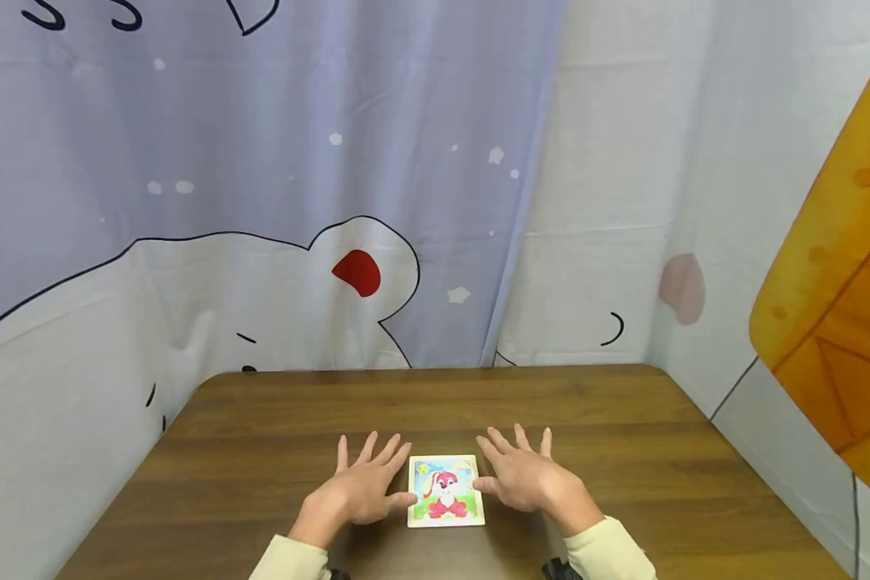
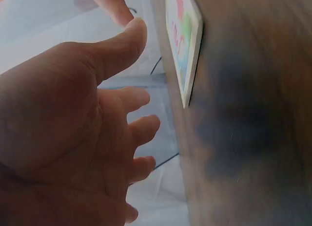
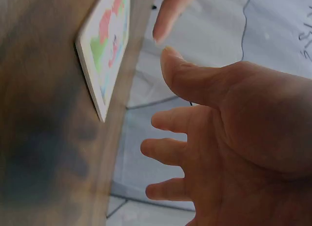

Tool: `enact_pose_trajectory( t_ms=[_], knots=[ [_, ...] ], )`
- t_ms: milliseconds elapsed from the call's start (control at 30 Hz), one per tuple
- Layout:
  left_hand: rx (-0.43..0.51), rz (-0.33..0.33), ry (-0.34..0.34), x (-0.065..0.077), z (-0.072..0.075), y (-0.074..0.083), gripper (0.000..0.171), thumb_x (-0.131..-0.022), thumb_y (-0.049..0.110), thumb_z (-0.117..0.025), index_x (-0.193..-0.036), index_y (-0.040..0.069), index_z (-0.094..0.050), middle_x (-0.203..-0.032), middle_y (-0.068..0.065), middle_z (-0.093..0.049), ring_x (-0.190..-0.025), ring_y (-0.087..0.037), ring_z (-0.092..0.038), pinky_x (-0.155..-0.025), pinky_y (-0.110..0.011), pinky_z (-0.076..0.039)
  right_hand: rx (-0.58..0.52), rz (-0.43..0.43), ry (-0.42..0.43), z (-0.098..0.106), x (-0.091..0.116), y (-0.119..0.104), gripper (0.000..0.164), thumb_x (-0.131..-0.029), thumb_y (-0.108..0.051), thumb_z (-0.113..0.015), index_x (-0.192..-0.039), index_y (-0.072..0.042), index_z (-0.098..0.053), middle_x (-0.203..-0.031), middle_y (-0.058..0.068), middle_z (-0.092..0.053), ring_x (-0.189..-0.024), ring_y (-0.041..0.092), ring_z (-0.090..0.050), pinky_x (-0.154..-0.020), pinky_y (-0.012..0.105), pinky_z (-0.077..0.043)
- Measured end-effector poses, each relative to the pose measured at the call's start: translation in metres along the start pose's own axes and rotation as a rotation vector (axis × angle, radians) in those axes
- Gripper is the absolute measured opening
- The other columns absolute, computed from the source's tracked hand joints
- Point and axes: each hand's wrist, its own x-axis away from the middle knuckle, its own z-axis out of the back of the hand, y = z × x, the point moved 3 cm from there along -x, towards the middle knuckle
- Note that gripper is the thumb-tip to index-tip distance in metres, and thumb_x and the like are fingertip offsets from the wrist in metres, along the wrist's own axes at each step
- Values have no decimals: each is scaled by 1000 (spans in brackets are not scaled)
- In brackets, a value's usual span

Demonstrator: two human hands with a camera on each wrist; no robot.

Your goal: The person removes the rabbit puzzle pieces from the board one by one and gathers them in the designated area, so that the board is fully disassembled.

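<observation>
A small square picture board [image 1: 446, 491] lies flat on the wooden table, showing a pink and red long-eared cartoon animal on a blue and green ground with a pale rim. To its left my left hand [image 1: 362, 489] hovers above the table, fingers spread and thumb tip overlapping the board's left edge in the head view. My right hand [image 1: 525, 479] mirrors it on the other side, its thumb at the right edge. Both wrist views show a gap between the hand and the board [image 2: 187, 50], and neither palm holds anything. In the right wrist view the board [image 3: 105, 50] rests on the tabletop.
The brown wooden table [image 1: 261, 419] has rounded far corners. Behind it hangs a printed curtain [image 1: 435, 177] in lilac and white, and more printed cloth [image 1: 739, 201] with an orange shape covers the right side. Cream sleeves [image 1: 609, 552] reach to both wrists.
</observation>
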Motion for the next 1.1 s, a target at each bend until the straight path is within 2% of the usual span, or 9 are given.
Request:
enact_pose_trajectory(
  t_ms=[133, 300, 600, 900, 1100],
  knots=[
    [-22, -38, -61, 0, -10, 8, 77, -95, 54, -59, -157, 14, -35, -162, -10, -30, -149, -43, -14, -109, -73, 9, 10, 15, -52, -13, 0, -9, 68, -99, -47, -56, -153, -10, -40, -160, 11, -34, -146, 49, -20, -105, 79, 2],
    [-58, -45, -154, 0, -21, 11, 75, -94, 52, -61, -157, 18, -36, -161, -6, -33, -149, -41, -20, -111, -71, 6, 50, 23, -87, -25, -2, -15, 68, -97, -48, -60, -151, -11, -43, -157, 10, -39, -145, 48, -26, -107, 78, -2],
    [-75, -20, -170, -9, -20, 9, 68, -95, 48, -61, -155, 22, -41, -163, -3, -30, -147, -39, -25, -112, -71, 0, 126, 49, -65, -27, -6, -20, 65, -95, -47, -63, -148, -14, -49, -155, 9, -42, -141, 48, -33, -106, 79, -6],
    [-22, 3, -170, -8, -17, 7, 68, -94, 47, -64, -153, 22, -44, -163, -6, -30, -148, -42, -22, -111, -73, -4, 174, 43, -68, -30, -8, -21, 64, -94, -46, -64, -148, -15, -51, -156, 7, -41, -141, 46, -34, -106, 79, -7],
    [-78, -5, -177, -7, -13, 9, 63, -93, 45, -65, -151, 26, -48, -160, -8, -35, -146, -41, -28, -112, -71, -11, 172, 25, -85, -29, -8, -20, 63, -94, -47, -64, -148, -18, -51, -157, 6, -40, -142, 45, -33, -107, 78, -6]
  ],
)
